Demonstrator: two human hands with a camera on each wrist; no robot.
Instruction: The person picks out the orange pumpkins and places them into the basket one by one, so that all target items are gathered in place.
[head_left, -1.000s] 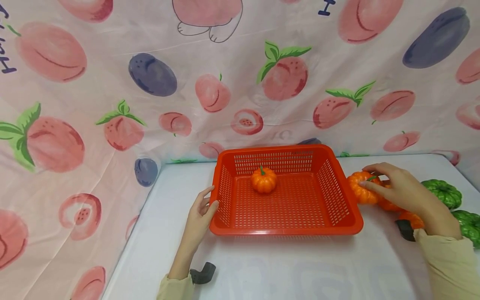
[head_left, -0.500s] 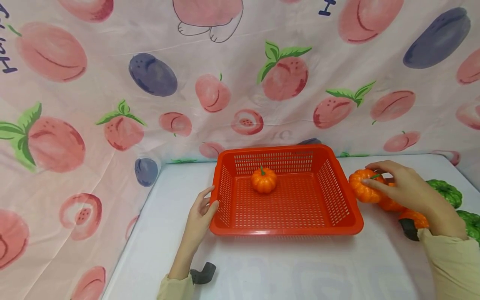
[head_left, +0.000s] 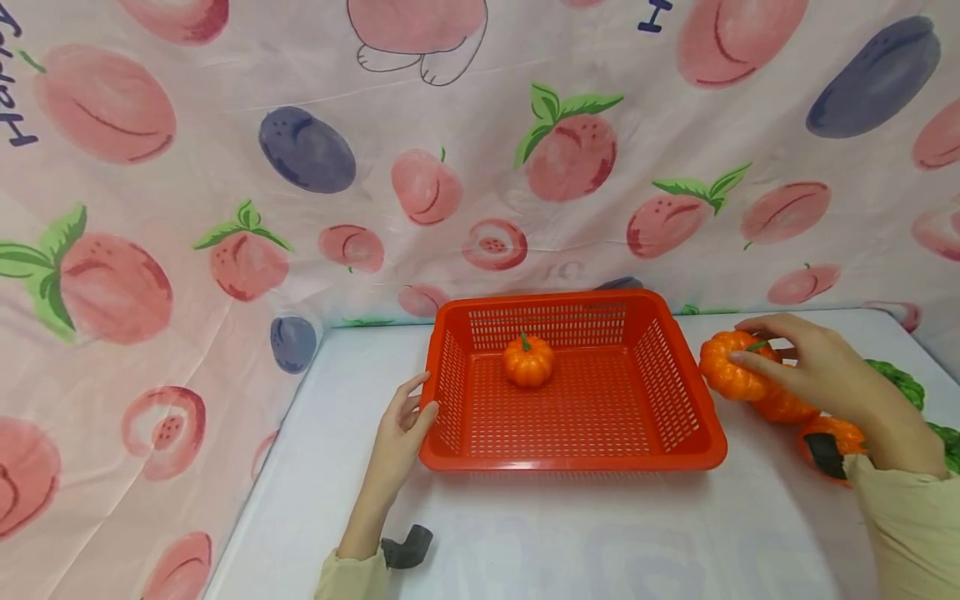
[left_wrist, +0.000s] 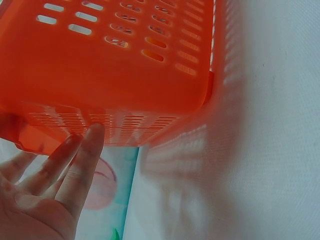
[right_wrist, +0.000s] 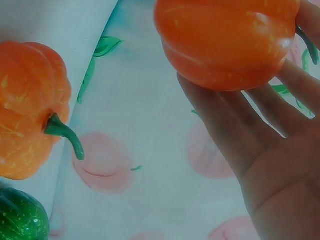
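A red plastic basket (head_left: pixel 562 463) with slotted walls stands on the white table, a small orange pumpkin (head_left: pixel 528 362) with a green stem inside. My left hand (head_left: pixel 401 429) rests at the basket's left side; in the left wrist view its fairly straight fingers (left_wrist: pixel 82 172) reach up to the outer wall. My right hand (head_left: pixel 817 371) grips another orange pumpkin (head_left: pixel 729 367) between thumb and fingers, just outside the basket's right rim. In the right wrist view this held pumpkin (right_wrist: pixel 225 42) lies against the fingers, lifted over the table.
Below the right hand are more orange pumpkins (head_left: pixel 783 406), partly hidden by the hand and wrist. Farther right lie green pumpkins (head_left: pixel 896 382). A peach-print cloth (head_left: pixel 491 167) hangs behind the table and along its left side.
My right hand has raised the pumpkin slightly and shifted it a little right, showing more of the orange pumpkin beneath. The left hand and basket stay put.
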